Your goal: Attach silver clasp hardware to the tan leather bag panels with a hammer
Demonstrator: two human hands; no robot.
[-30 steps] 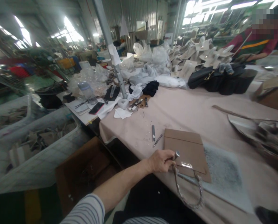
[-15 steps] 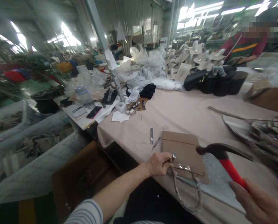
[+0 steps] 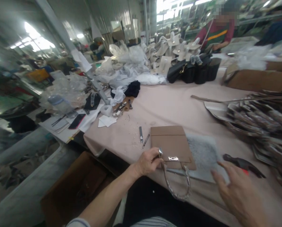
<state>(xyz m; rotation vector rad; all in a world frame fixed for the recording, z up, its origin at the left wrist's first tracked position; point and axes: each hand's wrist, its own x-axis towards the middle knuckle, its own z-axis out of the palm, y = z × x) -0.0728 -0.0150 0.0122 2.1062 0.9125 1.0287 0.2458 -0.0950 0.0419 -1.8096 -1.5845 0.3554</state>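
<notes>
A taupe handbag panel (image 3: 170, 142) with a silver clasp (image 3: 173, 158) lies on a grey slab (image 3: 202, 154) at the table's near edge. Its wrapped loop handle (image 3: 177, 196) hangs toward me. At the panel's lower left corner, my left hand (image 3: 149, 162) is closed around a short metal punch (image 3: 160, 152), whose shiny round end pokes up above the fingers. My right hand (image 3: 239, 192), slightly blurred, has its fingers spread over the table. Just beyond it rests a claw hammer (image 3: 241, 163), its red handle mostly hidden behind that hand.
Two slim metal tools (image 3: 141, 135) lie left of the panel among small white bits. Stacked wrapped pieces (image 3: 261, 116) fill the right side, with a cardboard box (image 3: 259, 80) behind. Black bags (image 3: 194, 72) stand at the back, near a co-worker (image 3: 216, 34). An open carton (image 3: 72, 186) sits below left.
My right hand has let go of the hammer, which now lies on the table. My left hand still grips the punch at the panel's corner. The view has turned somewhat to the right.
</notes>
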